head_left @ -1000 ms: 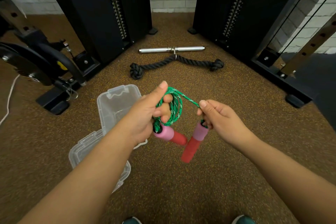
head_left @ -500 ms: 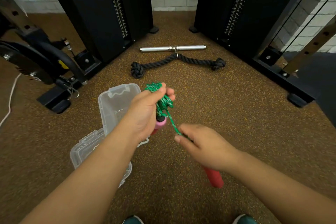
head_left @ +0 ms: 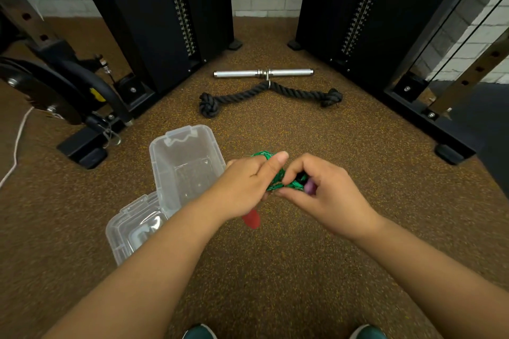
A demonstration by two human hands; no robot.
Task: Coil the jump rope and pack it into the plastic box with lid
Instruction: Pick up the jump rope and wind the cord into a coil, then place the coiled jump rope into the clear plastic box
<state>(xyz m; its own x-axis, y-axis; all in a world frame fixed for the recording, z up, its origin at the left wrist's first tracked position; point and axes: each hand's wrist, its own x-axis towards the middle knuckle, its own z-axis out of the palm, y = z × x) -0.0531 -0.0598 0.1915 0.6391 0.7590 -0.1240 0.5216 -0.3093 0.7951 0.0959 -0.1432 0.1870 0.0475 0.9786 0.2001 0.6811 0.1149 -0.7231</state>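
A: Step in hand?
B: Coiling. Left hand (head_left: 245, 187) closed round green rope (head_left: 278, 177) bundle, red handle (head_left: 252, 219) hanging below. Right hand (head_left: 322, 192) pinching rope end, pink handle (head_left: 310, 186) inside curled fingers.
A: Next move?
B: Probably tuck both handles against bundle, carry left. Lid (head_left: 132, 228) off, near left; box (head_left: 184, 162) open, just beyond.

The right hand (head_left: 327, 190) has risen to meet the left hand (head_left: 248, 187) at the rope coil (head_left: 278, 181).
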